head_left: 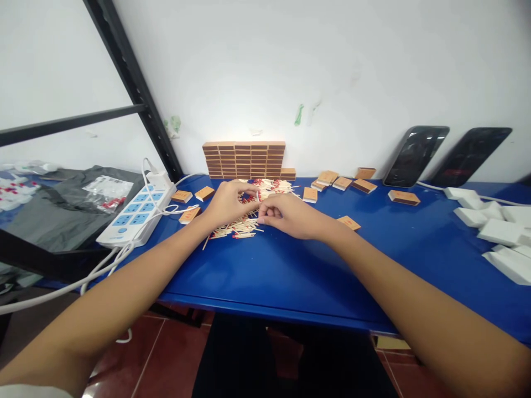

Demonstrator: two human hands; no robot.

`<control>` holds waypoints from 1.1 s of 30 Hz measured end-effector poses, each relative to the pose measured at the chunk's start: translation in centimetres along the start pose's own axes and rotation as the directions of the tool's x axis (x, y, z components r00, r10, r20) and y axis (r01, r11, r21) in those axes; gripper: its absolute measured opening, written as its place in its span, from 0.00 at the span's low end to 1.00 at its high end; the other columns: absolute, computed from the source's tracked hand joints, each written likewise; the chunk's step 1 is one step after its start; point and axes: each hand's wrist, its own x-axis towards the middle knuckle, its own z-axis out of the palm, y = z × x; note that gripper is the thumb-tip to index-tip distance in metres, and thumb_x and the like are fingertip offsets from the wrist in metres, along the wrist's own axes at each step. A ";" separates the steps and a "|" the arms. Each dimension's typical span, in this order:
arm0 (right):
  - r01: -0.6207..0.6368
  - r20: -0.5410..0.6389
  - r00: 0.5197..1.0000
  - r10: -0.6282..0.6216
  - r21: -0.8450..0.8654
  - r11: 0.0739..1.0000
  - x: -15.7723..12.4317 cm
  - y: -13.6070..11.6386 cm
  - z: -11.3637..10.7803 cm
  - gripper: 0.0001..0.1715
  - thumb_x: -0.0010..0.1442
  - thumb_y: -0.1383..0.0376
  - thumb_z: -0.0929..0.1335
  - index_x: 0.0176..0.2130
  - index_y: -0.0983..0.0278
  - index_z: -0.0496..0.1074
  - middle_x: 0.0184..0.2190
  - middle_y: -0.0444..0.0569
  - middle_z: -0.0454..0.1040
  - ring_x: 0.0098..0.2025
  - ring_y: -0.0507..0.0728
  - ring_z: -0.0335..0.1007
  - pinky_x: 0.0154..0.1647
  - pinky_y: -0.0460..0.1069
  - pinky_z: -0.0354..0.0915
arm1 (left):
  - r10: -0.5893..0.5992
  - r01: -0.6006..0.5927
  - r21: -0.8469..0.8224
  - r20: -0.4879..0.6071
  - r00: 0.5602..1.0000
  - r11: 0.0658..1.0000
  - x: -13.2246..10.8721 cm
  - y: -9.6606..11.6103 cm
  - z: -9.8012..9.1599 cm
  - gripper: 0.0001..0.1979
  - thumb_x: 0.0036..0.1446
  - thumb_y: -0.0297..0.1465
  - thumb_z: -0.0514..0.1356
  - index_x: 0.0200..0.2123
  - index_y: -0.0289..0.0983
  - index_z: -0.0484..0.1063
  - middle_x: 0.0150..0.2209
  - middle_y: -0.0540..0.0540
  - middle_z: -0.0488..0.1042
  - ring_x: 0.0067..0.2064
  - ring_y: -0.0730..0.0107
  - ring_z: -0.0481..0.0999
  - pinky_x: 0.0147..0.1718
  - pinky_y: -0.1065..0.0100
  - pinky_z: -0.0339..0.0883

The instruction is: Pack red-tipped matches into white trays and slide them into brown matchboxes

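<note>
My left hand [232,204] curves over a loose heap of red-tipped matches [243,226]. Its thumb and fingertips close on a small white-edged piece [258,195] that looks like a matchbox tray, mostly hidden from view. Against it, my right hand [286,214] has its fingers curled in a pinch at the heap's right side. Whatever the right fingertips hold is too small and covered to name. More matches [271,187] lie behind the hands. A neat stack of matchboxes [244,160] stands behind them against the wall.
Several loose matchbox sleeves [310,194] lie around the blue table [265,276]. White trays [501,231] pile up at the right, near two phones [415,155] leaning on the wall. A power strip [139,213] with white cables and a grey bag [62,204] are at left.
</note>
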 end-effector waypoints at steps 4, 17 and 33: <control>-0.053 -0.023 0.998 0.054 0.025 0.998 0.1 0.8 -1.4 0.07 0.64 0.63 0.71 0.34 0.64 0.76 0.26 0.43 0.74 0.28 0.52 0.65 0.31 0.48 0.56 | -0.016 0.016 -0.026 0.021 1.000 1.000 -0.1 0.0 0.0 0.16 0.55 0.36 0.74 0.46 0.38 0.85 0.44 0.44 0.86 0.45 0.57 0.85 0.46 0.61 0.77; -0.162 -0.152 0.976 0.155 -0.034 0.986 0.1 2.2 -3.5 0.07 0.61 0.63 0.72 0.32 0.64 0.78 0.27 0.46 0.76 0.29 0.53 0.66 0.32 0.48 0.58 | -0.028 0.032 -0.124 0.032 0.999 0.992 -0.3 0.6 0.1 0.19 0.52 0.39 0.77 0.45 0.38 0.85 0.44 0.44 0.86 0.45 0.58 0.85 0.47 0.62 0.78; -0.104 -0.232 0.969 0.088 -0.058 0.993 0.3 2.1 -2.9 0.04 0.61 0.67 0.71 0.34 0.65 0.77 0.30 0.46 0.75 0.29 0.52 0.65 0.32 0.48 0.58 | -0.037 0.042 -0.139 0.034 0.999 0.989 -0.3 0.8 0.1 0.18 0.53 0.40 0.76 0.45 0.38 0.85 0.44 0.43 0.86 0.45 0.57 0.86 0.47 0.61 0.79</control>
